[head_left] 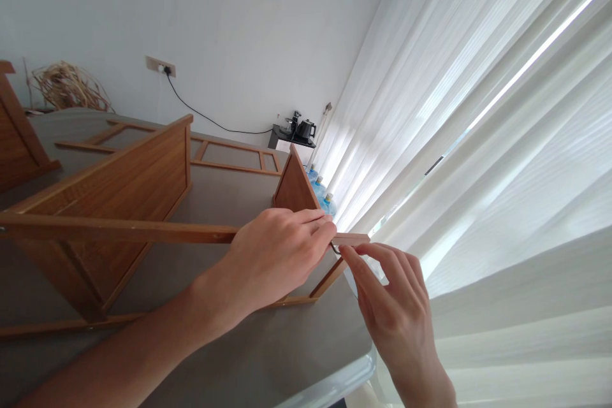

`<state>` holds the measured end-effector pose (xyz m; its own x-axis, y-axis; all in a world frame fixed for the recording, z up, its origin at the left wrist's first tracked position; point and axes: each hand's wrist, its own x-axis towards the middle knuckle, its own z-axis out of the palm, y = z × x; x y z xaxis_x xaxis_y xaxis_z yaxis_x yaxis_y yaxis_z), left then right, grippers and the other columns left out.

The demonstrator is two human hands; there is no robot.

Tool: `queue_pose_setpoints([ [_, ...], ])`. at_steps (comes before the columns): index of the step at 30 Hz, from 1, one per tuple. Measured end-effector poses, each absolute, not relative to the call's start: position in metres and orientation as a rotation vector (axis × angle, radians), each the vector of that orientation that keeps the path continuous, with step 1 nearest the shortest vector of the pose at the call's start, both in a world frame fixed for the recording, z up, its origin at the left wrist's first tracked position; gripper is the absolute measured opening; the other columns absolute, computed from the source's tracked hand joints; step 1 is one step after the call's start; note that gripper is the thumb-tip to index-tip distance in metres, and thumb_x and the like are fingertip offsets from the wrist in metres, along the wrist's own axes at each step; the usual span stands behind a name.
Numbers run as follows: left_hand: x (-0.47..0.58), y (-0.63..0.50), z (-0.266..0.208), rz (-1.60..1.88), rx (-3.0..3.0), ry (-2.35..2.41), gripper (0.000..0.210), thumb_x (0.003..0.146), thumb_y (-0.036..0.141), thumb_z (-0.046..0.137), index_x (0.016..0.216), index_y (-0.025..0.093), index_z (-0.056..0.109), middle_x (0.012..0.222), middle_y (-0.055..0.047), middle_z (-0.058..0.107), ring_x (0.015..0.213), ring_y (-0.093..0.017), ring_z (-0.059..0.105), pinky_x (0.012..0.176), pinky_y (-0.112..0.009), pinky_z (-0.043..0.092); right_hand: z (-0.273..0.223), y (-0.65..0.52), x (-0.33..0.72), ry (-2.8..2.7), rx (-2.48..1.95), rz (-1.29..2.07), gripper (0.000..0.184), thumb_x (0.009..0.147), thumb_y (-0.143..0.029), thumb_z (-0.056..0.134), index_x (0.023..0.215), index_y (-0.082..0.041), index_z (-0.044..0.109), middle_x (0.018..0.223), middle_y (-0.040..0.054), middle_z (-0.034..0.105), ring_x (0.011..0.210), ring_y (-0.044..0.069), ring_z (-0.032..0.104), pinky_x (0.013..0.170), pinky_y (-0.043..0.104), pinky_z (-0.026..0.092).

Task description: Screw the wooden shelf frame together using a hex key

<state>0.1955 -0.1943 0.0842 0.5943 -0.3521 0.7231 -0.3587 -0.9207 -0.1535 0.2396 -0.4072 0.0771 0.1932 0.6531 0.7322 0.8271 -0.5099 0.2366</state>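
Note:
A brown wooden shelf frame (119, 227) lies on its side on the grey tabletop, with upright panels (138, 188) joined to its rails. My left hand (277, 248) is closed over the top rail near its right end, fingers wrapped around the wood. Just right of it, my right hand (396, 306) pinches a thin dark hex key (335, 248) between thumb and forefinger. The key's bent part shows at the side of the rail; its tip is hidden by my left fingers. A smaller end panel (297, 183) stands behind my left hand.
Flat wooden ladder-like frames (234, 166) lie farther back on the table (229, 357). Another wooden panel (19, 134) stands at far left, near dried stalks (69, 86). Beyond are a black kettle (306, 130), blue water bottles (327, 204) and white curtains (502, 172) at right.

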Motion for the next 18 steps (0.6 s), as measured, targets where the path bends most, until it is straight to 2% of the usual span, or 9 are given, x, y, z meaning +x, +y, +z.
queue_pose_setpoints([
  [5, 0.196, -0.195, 0.082, 1.292, 2.801, -0.614, 0.013, 0.096, 0.016, 0.055, 0.101, 0.015, 0.067, 0.107, -0.007, 0.077, 0.097, -0.018, 0.074, 0.069, -0.028, 0.059, 0.068, -0.403, 0.241, -1.344, -2.173, -1.127, 0.039, 0.091, 0.002, 0.057, 0.121, -0.023, 0.064, 0.103, 0.0068, 0.065, 0.095, 0.016, 0.062, 0.08, 0.031, 0.05],
  [11, 0.197, -0.196, 0.08, 1.307, 2.794, -0.602, 0.017, 0.096, 0.016, 0.055, 0.108, 0.014, 0.067, 0.112, -0.008, 0.076, 0.1, -0.018, 0.074, 0.067, -0.027, 0.059, 0.051, -0.398, 0.241, -1.172, -2.111, -0.994, 0.029, 0.093, -0.005, 0.06, 0.116, -0.022, 0.066, 0.101, 0.0053, 0.066, 0.088, 0.013, 0.064, 0.076, 0.027, 0.054],
  [18, 0.196, -0.196, 0.08, 1.32, 2.762, -0.604, 0.018, 0.097, 0.016, 0.054, 0.109, 0.014, 0.067, 0.112, -0.008, 0.077, 0.102, -0.018, 0.074, 0.068, -0.026, 0.059, 0.046, -0.398, 0.238, -1.132, -2.096, -1.068, 0.028, 0.092, -0.005, 0.06, 0.113, -0.022, 0.068, 0.1, 0.0054, 0.066, 0.088, 0.014, 0.064, 0.077, 0.027, 0.054],
])
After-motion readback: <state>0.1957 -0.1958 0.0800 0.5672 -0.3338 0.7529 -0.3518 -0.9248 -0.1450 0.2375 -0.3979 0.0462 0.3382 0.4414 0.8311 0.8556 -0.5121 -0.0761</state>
